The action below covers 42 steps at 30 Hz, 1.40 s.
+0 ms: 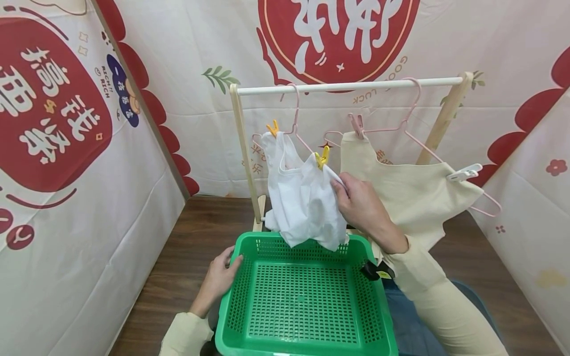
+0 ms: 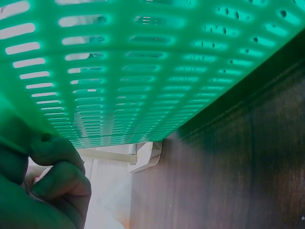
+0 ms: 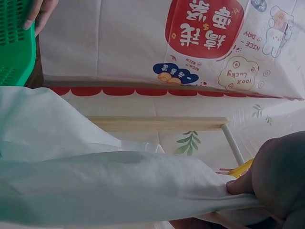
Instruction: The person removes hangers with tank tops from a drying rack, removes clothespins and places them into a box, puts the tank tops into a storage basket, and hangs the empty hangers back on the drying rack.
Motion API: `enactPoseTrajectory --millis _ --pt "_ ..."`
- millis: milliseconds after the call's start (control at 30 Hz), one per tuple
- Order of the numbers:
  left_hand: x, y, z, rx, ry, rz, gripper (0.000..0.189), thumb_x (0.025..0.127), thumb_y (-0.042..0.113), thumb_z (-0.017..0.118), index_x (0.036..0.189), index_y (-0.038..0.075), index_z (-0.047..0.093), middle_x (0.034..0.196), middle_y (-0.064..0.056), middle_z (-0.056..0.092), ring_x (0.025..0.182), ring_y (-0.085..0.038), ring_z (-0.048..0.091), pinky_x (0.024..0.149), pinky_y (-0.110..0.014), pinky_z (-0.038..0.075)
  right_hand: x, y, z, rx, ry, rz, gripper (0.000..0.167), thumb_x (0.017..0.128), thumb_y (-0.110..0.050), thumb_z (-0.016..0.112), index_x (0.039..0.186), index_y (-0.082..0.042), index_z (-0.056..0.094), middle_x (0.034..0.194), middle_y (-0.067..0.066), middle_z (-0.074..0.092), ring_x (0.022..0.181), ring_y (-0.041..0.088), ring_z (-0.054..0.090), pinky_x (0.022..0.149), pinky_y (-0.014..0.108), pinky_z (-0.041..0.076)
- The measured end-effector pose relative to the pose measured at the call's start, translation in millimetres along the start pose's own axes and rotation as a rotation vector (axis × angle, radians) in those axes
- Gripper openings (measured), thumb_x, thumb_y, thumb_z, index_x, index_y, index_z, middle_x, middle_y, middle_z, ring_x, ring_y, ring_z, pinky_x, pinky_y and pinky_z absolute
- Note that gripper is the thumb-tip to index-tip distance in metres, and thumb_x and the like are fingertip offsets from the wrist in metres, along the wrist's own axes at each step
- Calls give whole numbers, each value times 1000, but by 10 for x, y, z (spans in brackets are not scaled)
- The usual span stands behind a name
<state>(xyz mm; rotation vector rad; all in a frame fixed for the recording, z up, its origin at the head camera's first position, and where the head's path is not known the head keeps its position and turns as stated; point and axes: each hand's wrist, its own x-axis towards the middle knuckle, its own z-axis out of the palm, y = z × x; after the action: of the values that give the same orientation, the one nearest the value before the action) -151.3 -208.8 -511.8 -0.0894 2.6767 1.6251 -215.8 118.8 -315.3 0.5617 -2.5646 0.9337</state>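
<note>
A white sleeveless top (image 1: pixel 296 202) hangs from a pink hanger (image 1: pixel 297 111), held by an orange clothespin (image 1: pixel 272 128) and a yellow clothespin (image 1: pixel 322 157). My right hand (image 1: pixel 367 207) pinches the top's edge beside the yellow clothespin. In the right wrist view the thumb presses on the white cloth (image 3: pixel 119 186), and part of the hand lies behind the cloth. My left hand (image 1: pixel 219 277) grips the left rim of a green plastic basket (image 1: pixel 303 306). Curled fingers (image 2: pixel 62 176) show against the basket's underside in the left wrist view. The top's lower hem hangs over the basket's far edge.
A wooden rack with a white rail (image 1: pixel 352 86) stands behind the basket. To the right a cream garment (image 1: pixel 401 183) hangs on another pink hanger, with a pink clothespin (image 1: pixel 356 126) and a white clothespin (image 1: pixel 465 173). Printed cloth walls surround the dark wooden table (image 1: pixel 165 262).
</note>
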Motion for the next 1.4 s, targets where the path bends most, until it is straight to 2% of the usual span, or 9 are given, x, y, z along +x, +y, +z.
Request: enactPoseTrajectory --millis 333,633,900,1167,1400 --pt "-7 7 -6 11 -7 3 48 103 26 55 145 5 46 103 -15 73 64 -18 70 54 -30 54 7 23 -12 18 7 2 24 103 -15 50 84 -2 55 58 2 39 49 18 41 45 30 34" --pt "-5 8 -4 9 -7 5 48 103 25 55 146 6 45 105 -16 73 65 -19 70 53 -30 55 5 9 -77 42 41 -15 21 103 -14 50 89 -1 58 60 5 44 50 18 43 45 29 36" --pt "-2 2 -4 0 -10 5 48 103 26 55 145 6 45 97 -14 74 61 -19 69 52 -31 55 -23 -41 -154 74 30 -1 23 104 -17 49 95 0 62 61 5 46 50 15 43 43 27 35" --pt "6 -15 -7 11 -1 8 47 103 26 55 144 6 47 102 -14 74 65 -16 69 55 -30 54 -37 -73 -212 85 29 -4 23 104 -18 50 99 1 64 63 6 49 51 14 42 43 24 33" --pt "8 -21 -7 -2 -10 0 48 103 27 55 146 7 45 99 -13 74 62 -18 69 53 -31 55 -53 -72 -240 66 55 -23 22 104 -16 51 98 1 64 63 7 51 52 17 43 45 26 34"
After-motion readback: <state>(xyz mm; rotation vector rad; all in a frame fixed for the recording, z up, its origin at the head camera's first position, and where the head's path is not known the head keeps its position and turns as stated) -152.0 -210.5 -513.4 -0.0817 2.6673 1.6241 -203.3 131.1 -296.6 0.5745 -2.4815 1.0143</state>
